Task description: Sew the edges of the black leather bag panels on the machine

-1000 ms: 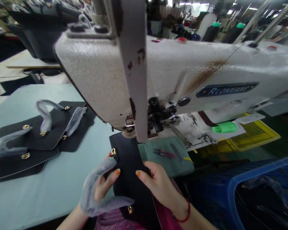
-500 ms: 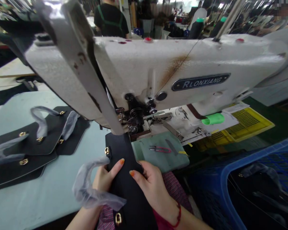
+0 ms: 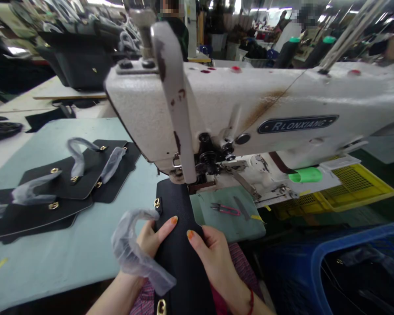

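A black leather bag panel (image 3: 180,253) with gold buckles lies lengthwise before me, its far end under the head of the white sewing machine (image 3: 144,100). A handle wrapped in clear plastic (image 3: 128,245) loops off its left side. My left hand (image 3: 154,236) grips the panel's left edge, thumb on top and fingers hidden beneath. On the right edge, my right hand (image 3: 213,253) pinches the panel the same way. The needle area is partly hidden behind a worn metal lever (image 3: 175,100).
Several similar black panels (image 3: 65,188) with wrapped handles overlap on the pale green table (image 3: 85,249) at left. Pink-handled thread snips (image 3: 226,209) lie right of the panel. A blue basket (image 3: 315,258) holding black pieces stands at lower right, yellow crates (image 3: 364,181) behind it.
The view has swung left, so the machine and table appear further right. Both hands keep their hold on the panel, whose far end remains at the machine.
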